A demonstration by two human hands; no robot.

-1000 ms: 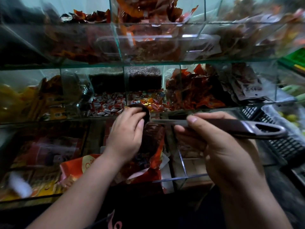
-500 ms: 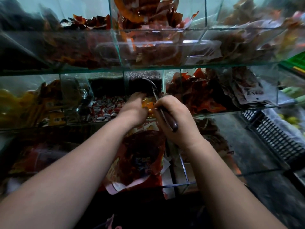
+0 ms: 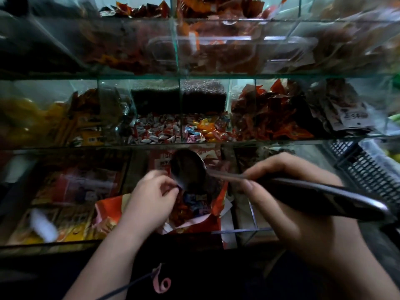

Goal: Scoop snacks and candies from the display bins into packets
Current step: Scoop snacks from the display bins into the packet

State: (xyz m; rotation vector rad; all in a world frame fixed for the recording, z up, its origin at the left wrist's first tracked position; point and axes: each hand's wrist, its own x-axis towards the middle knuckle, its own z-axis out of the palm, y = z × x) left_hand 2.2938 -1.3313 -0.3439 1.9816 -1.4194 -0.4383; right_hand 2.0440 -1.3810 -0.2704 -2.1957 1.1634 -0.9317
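Observation:
My right hand [image 3: 303, 204] grips the dark handle of a metal scoop [image 3: 190, 169], whose bowl hangs tilted over the open mouth of a red packet [image 3: 194, 211]. My left hand [image 3: 149, 200] pinches the packet's left rim, fingers curled beside the scoop bowl. Wrapped candies show inside the packet. Behind the scoop, on the middle shelf, lies the bin of mixed colourful candies [image 3: 203, 131], with a bin of red-and-white candies [image 3: 155, 133] to its left.
Glass display bins [image 3: 177, 74] fill three tiers, holding red snack packs [image 3: 270, 118], yellow packs [image 3: 32, 122] and dark grains [image 3: 203, 98]. A black plastic crate [image 3: 365, 167] stands at the right. Boxed goods sit in the low left bin [image 3: 75, 191].
Both hands pulled back from the mixed candy bin down to the packet. The scoop came out of the bin and now tilts over the packet's mouth.

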